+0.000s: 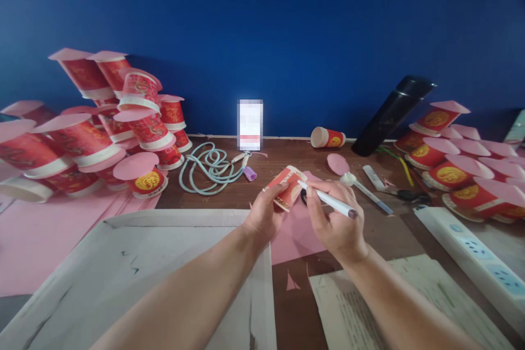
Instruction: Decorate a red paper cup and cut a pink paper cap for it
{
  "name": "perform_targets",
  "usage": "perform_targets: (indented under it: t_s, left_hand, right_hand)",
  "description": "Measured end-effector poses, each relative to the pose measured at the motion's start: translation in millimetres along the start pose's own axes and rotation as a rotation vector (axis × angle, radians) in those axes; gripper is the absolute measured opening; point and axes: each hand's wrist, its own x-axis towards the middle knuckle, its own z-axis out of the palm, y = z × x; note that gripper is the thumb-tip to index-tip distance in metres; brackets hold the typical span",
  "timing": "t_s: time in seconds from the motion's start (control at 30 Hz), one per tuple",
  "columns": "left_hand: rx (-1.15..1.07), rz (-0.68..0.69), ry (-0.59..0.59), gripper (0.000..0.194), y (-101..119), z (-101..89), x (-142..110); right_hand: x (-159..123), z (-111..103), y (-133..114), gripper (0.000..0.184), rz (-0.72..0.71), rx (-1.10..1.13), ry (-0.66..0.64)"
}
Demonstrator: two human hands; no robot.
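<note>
My left hand (pixel 266 210) is closed around a red paper cup (pixel 288 186), holding it tilted over a pink paper sheet (pixel 293 232) on the brown table. My right hand (pixel 334 219) grips a white pen (pixel 330 201) whose tip touches the cup's side. Black scissors (pixel 303 197) lie half hidden just behind the cup.
Red cups capped with pink paper discs are piled at the left (pixel 135 120) and the right (pixel 451 167). A coiled cable (pixel 209 169), a lone cup on its side (pixel 328 136), a pink disc (pixel 338 164), a black flask (pixel 394 112), a power strip (pixel 471 246) and papers (pixel 135 268) lie around.
</note>
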Motion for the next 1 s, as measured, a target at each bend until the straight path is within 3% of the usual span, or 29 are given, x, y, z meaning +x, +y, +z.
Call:
perform_targets:
  t_s: [1.0]
  left_hand:
    - [-0.001, -0.014, 0.011, 0.028, -1.0, -2.7, 2.9]
  right_hand:
    - [3.2, -0.5, 0.5, 0.006, 0.024, -0.027, 0.03]
